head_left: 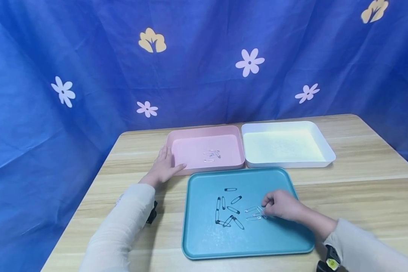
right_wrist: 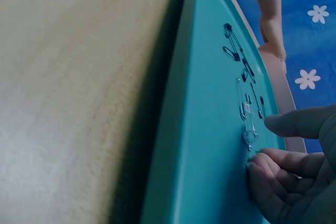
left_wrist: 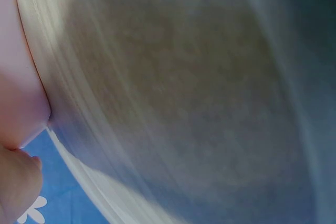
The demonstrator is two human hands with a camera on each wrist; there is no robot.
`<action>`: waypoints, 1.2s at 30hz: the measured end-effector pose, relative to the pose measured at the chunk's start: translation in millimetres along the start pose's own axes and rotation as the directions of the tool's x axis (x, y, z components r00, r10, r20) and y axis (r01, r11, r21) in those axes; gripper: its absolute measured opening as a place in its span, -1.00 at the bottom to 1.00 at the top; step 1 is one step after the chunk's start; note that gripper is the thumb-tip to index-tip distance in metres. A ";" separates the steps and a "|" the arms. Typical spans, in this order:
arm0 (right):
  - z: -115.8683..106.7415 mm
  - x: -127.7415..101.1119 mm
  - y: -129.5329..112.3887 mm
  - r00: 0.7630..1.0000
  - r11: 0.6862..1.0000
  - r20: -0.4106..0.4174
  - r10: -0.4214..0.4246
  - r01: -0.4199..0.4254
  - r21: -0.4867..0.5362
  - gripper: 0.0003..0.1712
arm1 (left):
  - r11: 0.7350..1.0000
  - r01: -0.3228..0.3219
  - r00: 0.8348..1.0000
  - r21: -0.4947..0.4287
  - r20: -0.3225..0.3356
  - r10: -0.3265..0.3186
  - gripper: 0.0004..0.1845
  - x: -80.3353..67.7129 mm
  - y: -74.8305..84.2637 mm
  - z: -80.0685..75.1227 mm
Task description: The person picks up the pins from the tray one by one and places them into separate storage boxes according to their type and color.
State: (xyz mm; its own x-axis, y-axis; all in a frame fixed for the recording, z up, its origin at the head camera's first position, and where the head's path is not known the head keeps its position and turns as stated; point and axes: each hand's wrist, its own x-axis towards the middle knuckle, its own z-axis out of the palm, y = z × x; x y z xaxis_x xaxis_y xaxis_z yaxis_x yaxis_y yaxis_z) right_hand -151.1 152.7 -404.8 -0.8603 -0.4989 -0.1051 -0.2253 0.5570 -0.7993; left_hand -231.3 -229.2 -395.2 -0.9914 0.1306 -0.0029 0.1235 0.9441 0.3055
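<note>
— The hands?
— Right hand (head_left: 281, 206) has curled fingertips on a silver safety pin (head_left: 253, 218) in the teal tray (head_left: 204, 234); whether it's pinched, I can't tell. Left hand (head_left: 163, 167) rests flat, released, against the pink tray (head_left: 176, 138) on the bench (head_left: 360, 189).

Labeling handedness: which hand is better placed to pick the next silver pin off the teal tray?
Right. The right hand is already over the teal tray, its fingers curled beside the silver pins. The left hand rests flat against the pink tray, away from them.
</note>
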 end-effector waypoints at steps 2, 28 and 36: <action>3.1 1.4 -1.7 1.000 0.998 -0.028 0.008 -0.010 -0.058 -0.88 | 1.000 0.004 1.000 0.004 0.000 -0.004 0.07 0.3 -0.8 0.2; 3.3 11.4 2.4 0.998 0.998 -0.016 0.055 -0.056 -0.014 -0.89 | 1.000 0.014 1.000 0.024 0.010 -0.014 0.05 4.8 -1.2 2.8; -5.3 15.0 8.5 0.995 0.985 0.018 0.099 -0.100 0.138 -0.96 | 1.000 0.014 1.000 0.020 0.014 -0.014 0.04 6.5 -1.7 3.1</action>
State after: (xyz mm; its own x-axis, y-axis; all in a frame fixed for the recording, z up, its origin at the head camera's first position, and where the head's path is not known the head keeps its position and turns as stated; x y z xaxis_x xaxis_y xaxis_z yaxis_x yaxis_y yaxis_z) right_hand -168.4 153.4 -410.1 -0.8698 -0.4536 -0.1943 -0.0725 0.5070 -0.8589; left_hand -237.8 -229.1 -398.7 -0.9924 0.1213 -0.0203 0.1105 0.9517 0.2864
